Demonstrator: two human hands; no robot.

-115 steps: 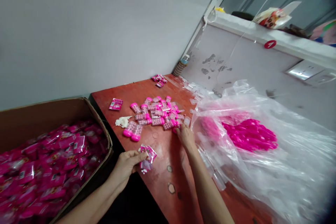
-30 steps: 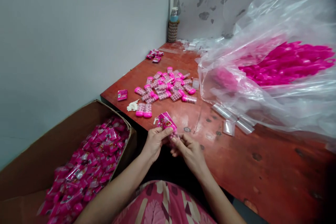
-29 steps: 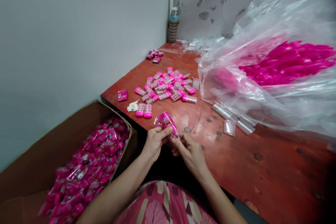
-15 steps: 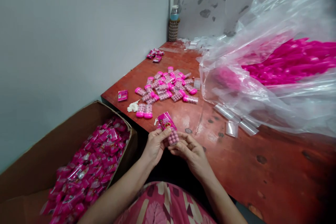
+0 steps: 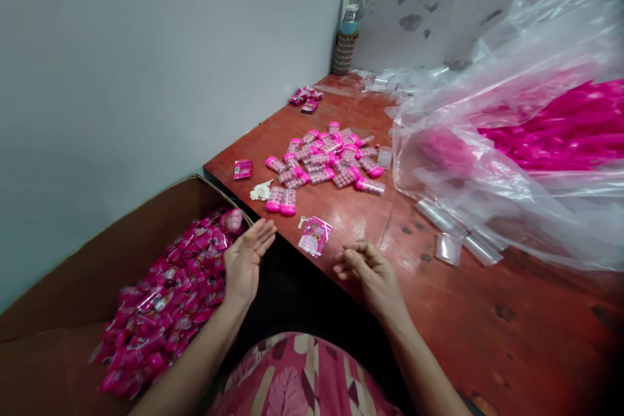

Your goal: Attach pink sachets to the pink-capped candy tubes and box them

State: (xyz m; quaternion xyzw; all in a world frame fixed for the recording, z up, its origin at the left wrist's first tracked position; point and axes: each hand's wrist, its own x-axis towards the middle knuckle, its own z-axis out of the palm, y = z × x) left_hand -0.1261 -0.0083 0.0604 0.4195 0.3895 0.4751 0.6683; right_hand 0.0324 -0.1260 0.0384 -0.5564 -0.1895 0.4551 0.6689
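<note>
My left hand (image 5: 246, 261) is over the edge of the cardboard box, fingers stretched out and nothing in them. Just beyond it, a pink-labelled pack of pink balls (image 5: 233, 220) is in the air or at the top of the heap; I cannot tell which. My right hand (image 5: 368, 273) hovers by the table's front edge, fingers loosely bent and apart, with nothing visible in them. Between the hands, a flat pink printed sleeve (image 5: 316, 236) lies at the table edge. Behind it, two clear tubes of pink balls with pink caps (image 5: 281, 201) lie side by side.
The cardboard box (image 5: 146, 224) at left holds a heap of pink packs (image 5: 166, 299). On the red table (image 5: 439, 331) are piled capped tubes (image 5: 326, 156), a white scrap (image 5: 261, 191), clear empty tubes (image 5: 448, 249) and a large plastic bag of pink pieces (image 5: 560, 123). A bottle (image 5: 350, 19) stands at the back.
The pack that both hands held has left them and is now at the box. My left hand has moved left and opened; my right hand has shifted right. The view has turned slightly left.
</note>
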